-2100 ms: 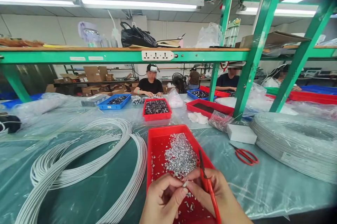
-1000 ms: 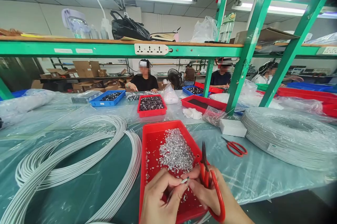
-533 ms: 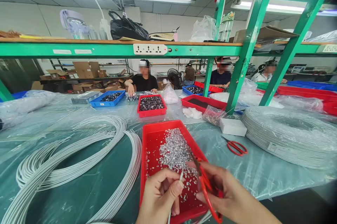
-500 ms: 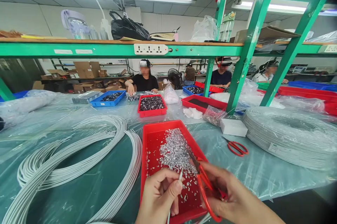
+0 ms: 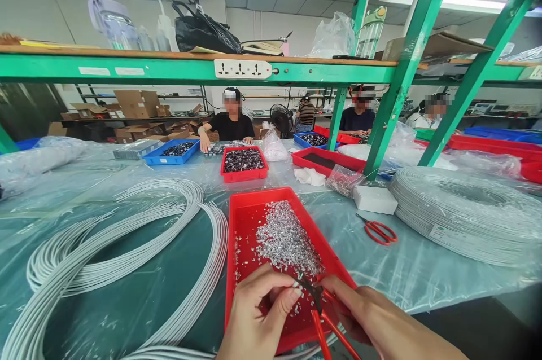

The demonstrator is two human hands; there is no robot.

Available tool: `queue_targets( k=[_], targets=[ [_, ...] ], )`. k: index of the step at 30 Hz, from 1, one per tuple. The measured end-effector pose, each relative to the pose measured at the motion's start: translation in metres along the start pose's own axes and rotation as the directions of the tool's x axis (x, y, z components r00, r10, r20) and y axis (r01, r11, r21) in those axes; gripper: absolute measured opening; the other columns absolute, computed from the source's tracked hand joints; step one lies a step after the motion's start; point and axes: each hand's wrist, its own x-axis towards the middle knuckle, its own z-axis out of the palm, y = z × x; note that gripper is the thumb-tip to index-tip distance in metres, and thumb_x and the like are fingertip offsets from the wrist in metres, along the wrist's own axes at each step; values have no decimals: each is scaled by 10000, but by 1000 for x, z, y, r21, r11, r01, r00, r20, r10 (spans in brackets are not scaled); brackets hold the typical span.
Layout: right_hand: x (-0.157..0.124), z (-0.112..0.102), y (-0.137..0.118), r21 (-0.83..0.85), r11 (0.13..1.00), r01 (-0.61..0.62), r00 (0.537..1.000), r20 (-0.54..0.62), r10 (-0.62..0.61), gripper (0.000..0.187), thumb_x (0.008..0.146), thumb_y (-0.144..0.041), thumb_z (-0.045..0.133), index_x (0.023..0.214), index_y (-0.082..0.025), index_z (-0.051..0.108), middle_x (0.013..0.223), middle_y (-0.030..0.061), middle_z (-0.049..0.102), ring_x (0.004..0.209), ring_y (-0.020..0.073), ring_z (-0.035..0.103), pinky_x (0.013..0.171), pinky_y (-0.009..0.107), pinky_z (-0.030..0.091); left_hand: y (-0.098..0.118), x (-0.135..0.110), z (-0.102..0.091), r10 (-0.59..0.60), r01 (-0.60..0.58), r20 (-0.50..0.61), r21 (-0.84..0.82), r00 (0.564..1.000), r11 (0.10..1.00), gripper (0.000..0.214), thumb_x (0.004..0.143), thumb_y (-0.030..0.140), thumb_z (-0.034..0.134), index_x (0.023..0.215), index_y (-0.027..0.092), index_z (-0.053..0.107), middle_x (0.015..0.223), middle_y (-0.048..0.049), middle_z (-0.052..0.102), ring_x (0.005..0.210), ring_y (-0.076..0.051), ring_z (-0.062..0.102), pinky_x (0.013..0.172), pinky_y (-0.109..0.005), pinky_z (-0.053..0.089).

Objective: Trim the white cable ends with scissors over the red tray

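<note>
My left hand (image 5: 265, 309) pinches the end of a thin white cable, most of it hidden behind the fingers. In my right hand (image 5: 359, 309) are red-handled scissors (image 5: 320, 329), their dark blades at the cable tip beside my left fingertips. Both hands are over the near part of a red tray (image 5: 237, 205). A heap of small silvery cut pieces (image 5: 285, 233) lies in that tray, with some scattered loosely on its floor.
Coils of white cable (image 5: 212, 236) lie at left, and a large wrapped coil (image 5: 457, 219) at right. Second scissors (image 5: 380, 232) rest near a white box (image 5: 375, 199). A green shelf frame (image 5: 393, 95) crosses above. Opposite, a co-worker (image 5: 231, 123) sits behind trays of dark parts (image 5: 243, 161).
The scissors have swung left and their blades have come to the cable end in my left hand. The co-worker's hand opposite has shifted slightly. The view has tilted a little.
</note>
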Motion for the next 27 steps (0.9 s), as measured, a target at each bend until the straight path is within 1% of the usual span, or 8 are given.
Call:
queue_targets(
  k=[4, 7, 10, 12, 14, 18, 21, 27],
  targets=[
    [7, 4, 9, 67, 997, 29, 1000, -2, -29, 605, 725, -326, 610, 1273, -155, 421, 1004, 152, 603, 887, 287, 574, 759, 411, 495, -2, -1, -1, -44, 44, 8, -66, 999, 997, 116, 742, 255, 629, 673, 178, 680, 555, 22, 471, 463, -66, 417, 444, -158, 317],
    [18, 9, 15, 304, 946, 113, 973, -225, -43, 432, 817, -355, 515, 1212, -197, 439, 929, 94, 610, 804, 221, 586, 730, 327, 505, -1, -4, -2, -119, 121, 22, -240, 993, 963, 154, 722, 329, 651, 683, 187, 694, 585, 26, 477, 393, -35, 408, 384, -146, 290],
    [25, 18, 13, 570, 782, 252, 921, -390, -12, 350, 850, -376, 492, 1166, -240, 427, 969, 71, 600, 841, 189, 572, 744, 263, 490, 2, -4, -4, -194, 180, -11, -327, 981, 928, 232, 692, 401, 671, 669, 171, 686, 569, 34, 472, 362, -20, 414, 365, -131, 290],
    [28, 26, 6, 710, 645, 283, 925, -380, 11, 413, 806, -381, 574, 1174, -279, 416, 1001, 43, 597, 871, 166, 566, 790, 248, 469, 3, -3, -4, -250, 227, -28, -335, 968, 915, 261, 686, 417, 674, 672, 157, 674, 526, 43, 462, 352, -20, 409, 364, -125, 299],
    [31, 31, -3, 777, 574, 258, 942, -335, 30, 433, 762, -365, 636, 1141, -255, 456, 904, 25, 609, 737, 133, 568, 711, 226, 478, 4, -2, -4, -270, 249, -15, -335, 963, 909, 277, 679, 422, 678, 665, 146, 665, 506, 46, 458, 347, -22, 407, 362, -123, 303],
    [43, 29, -17, 815, 564, 131, 984, -177, 27, 288, 692, -332, 706, 866, -151, 565, 516, -62, 487, 401, 56, 367, 387, 164, 315, 4, -3, -2, -220, 208, -8, -293, 975, 933, 249, 686, 391, 674, 642, 146, 667, 548, 38, 457, 367, -26, 417, 361, -122, 315],
    [51, 25, -20, 828, 548, 122, 988, -157, 16, 288, 669, -355, 713, 762, -131, 556, 427, -86, 425, 363, 43, 306, 350, 162, 232, 2, -4, -1, -147, 142, -4, -222, 989, 965, 170, 716, 316, 652, 646, 162, 674, 548, 35, 464, 392, -38, 435, 379, -127, 323],
    [50, 24, -20, 812, 573, 116, 977, -197, 81, 264, 704, -378, 653, 692, -140, 540, 421, -98, 375, 363, 36, 257, 353, 170, 205, -4, -5, -1, -82, 85, 27, -175, 996, 981, 127, 739, 247, 621, 643, 166, 639, 553, 43, 468, 404, -45, 433, 400, -146, 319]
  ],
)
